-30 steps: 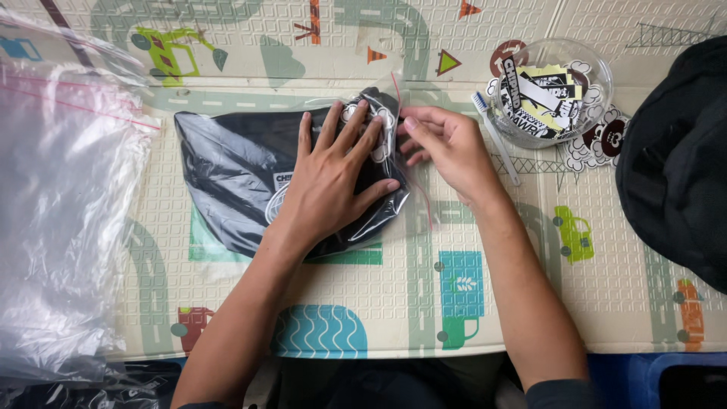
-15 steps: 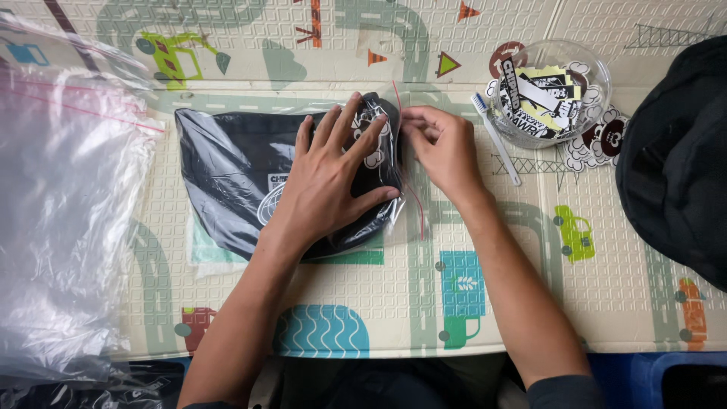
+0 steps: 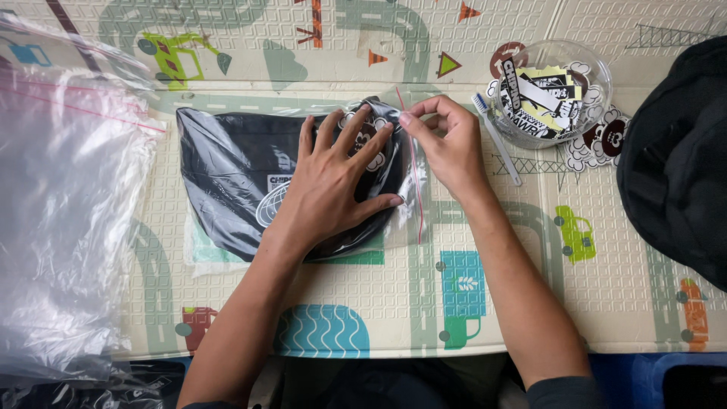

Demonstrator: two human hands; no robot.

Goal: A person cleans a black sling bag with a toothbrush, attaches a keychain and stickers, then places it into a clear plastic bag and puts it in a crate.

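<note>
Bagged cap (image 3: 227, 163) under left hand (image 3: 333, 182)

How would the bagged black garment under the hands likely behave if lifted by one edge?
Probably floppy: the black garment is folded soft cloth, so it would sag. The clear bag around it looks glossy, so likely slippery to grip. The left hand presses it flat while the right hand pinches the bag's edge, suggesting it springs up unpressed.

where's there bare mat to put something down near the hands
Bare mat lies right of the right hand, below the bowl of stickers. Another patch lies below the bagged black garment. The stack of clear bags and dark fabric pile crowd both edges.
</note>
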